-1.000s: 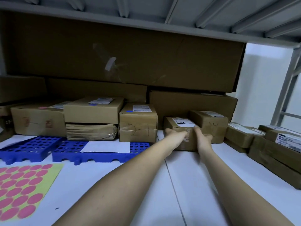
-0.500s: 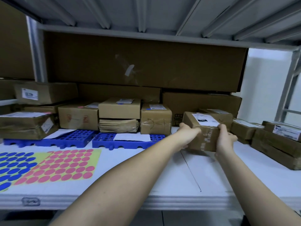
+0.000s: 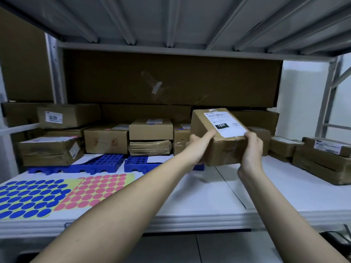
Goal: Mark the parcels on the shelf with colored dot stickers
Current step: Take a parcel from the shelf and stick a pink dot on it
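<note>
A small brown cardboard parcel (image 3: 218,147) with a white shipping label on top hangs tilted in the air above the white shelf (image 3: 284,194). My left hand (image 3: 199,147) grips its left side, with the thumb on the top edge. My right hand (image 3: 251,149) grips its right corner. A sheet of blue dot stickers (image 3: 28,198) and a sheet of pink dot stickers (image 3: 95,188) lie flat at the shelf's front left. Several more parcels (image 3: 151,129) stand along the back.
Blue plastic grid pallets (image 3: 106,163) lie under the parcels at the back left. A stack of flat parcels (image 3: 322,160) sits at the right. Large cartons (image 3: 171,80) fill the back. A metal shelf deck (image 3: 171,21) hangs close overhead, with posts at both sides.
Both hands have lifted the small parcel off the shelf and drawn it up and toward me, tilting its label into view. The camera has pulled back, showing both sticker sheets.
</note>
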### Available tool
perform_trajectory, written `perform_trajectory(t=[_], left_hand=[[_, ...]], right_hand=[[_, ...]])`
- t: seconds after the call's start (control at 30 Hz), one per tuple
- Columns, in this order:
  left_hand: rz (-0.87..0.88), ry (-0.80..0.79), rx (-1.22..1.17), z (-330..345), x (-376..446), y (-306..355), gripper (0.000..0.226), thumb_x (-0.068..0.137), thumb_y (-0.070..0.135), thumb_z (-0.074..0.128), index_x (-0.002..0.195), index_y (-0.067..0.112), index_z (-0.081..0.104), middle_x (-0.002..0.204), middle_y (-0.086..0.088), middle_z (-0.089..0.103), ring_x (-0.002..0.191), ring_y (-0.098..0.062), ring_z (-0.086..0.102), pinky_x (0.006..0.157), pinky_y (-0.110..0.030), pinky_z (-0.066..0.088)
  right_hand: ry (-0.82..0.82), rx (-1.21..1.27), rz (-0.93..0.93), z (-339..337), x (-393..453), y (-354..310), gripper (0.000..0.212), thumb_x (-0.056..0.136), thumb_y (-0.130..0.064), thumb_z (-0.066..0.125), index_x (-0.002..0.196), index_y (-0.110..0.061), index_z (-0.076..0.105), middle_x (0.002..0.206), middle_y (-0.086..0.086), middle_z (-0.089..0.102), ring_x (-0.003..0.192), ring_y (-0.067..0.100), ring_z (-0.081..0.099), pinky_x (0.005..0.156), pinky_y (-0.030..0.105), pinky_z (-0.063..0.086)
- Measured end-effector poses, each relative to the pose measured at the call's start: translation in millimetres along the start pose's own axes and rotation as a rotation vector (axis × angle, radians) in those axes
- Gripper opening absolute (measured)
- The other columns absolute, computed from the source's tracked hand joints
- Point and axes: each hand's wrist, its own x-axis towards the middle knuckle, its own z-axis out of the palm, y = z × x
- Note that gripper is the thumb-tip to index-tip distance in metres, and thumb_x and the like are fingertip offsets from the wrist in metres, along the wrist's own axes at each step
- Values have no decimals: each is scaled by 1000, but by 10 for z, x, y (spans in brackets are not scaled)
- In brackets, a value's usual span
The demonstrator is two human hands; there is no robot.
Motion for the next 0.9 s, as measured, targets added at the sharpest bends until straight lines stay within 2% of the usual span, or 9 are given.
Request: perform_trajectory(t=[0.1, 0.2, 0.33, 0.5, 0.57, 0.63, 0.73, 0.8, 0.9], left_hand=[[-7, 52, -103, -281, -48, -15, 91, 64, 72, 57, 135, 19, 35, 132, -5, 49, 113, -24, 55, 68, -32, 56], [45, 136, -97, -593, -77, -64, 72, 74, 69, 56, 122, 18, 41, 126, -6, 51, 108, -23, 56, 59, -27, 49], [101, 231, -18, -1050, -65, -221, 53, 80, 65, 54, 103, 18, 47, 120, -6, 52, 105, -22, 54, 72, -35, 51], [189, 312, 7, -1466, -138, -508, 76, 56, 73, 53, 96, 8, 48, 115, -7, 52, 106, -21, 52, 96, -40, 42], [241, 285, 17, -1559, -167, -635, 65, 53, 70, 53, 84, 14, 43, 100, -8, 50, 91, -20, 50, 82, -34, 40], [289, 232, 42, -1617, -177, -755, 50, 61, 58, 58, 77, 15, 35, 81, -4, 41, 73, -14, 40, 67, -27, 33], [355, 179, 75, -1657, -187, -880, 33, 73, 36, 53, 75, 14, 30, 71, 4, 35, 58, -2, 35, 54, -17, 29], [392, 167, 68, -1672, -162, -952, 31, 75, 32, 53, 75, 12, 29, 73, 8, 39, 62, 2, 39, 57, -17, 31], [410, 189, 24, -1702, -90, -1066, 43, 71, 44, 60, 74, 12, 31, 90, 0, 52, 89, -8, 47, 73, -28, 35]], right_hand=[[-101, 22, -15, 241, -164, 87, 24, 95, -30, 48, 116, -19, 49, 103, -4, 59, 91, 8, 57, 67, 25, 45], [-252, 5, -6, 473, -297, 210, 52, 79, -41, 56, 125, -17, 52, 115, -1, 62, 104, 13, 59, 75, 27, 48], [-432, -69, 40, 704, -390, 420, 73, 61, -49, 59, 129, -25, 53, 126, -1, 62, 116, 18, 58, 91, 37, 48], [-647, -134, 105, 864, -459, 676, 67, 70, -34, 54, 136, -34, 46, 128, -6, 61, 112, 15, 60, 76, 31, 53], [-712, -177, 116, 875, -489, 756, 68, 73, -38, 56, 140, -36, 40, 131, -8, 59, 115, 13, 60, 87, 38, 54], [-762, -217, 104, 867, -528, 825, 64, 82, -41, 57, 142, -32, 35, 132, -10, 58, 113, 4, 61, 93, 30, 52], [-791, -202, 80, 839, -580, 924, 46, 98, -25, 52, 138, -31, 31, 129, -9, 56, 94, -10, 65, 74, 12, 52], [-813, -195, 37, 810, -586, 988, 52, 92, -31, 58, 137, -36, 32, 132, -9, 55, 102, -6, 63, 77, 14, 52], [-829, -239, -55, 773, -600, 1069, 69, 80, -50, 59, 141, -39, 30, 141, -13, 49, 128, 5, 50, 103, 36, 47]])
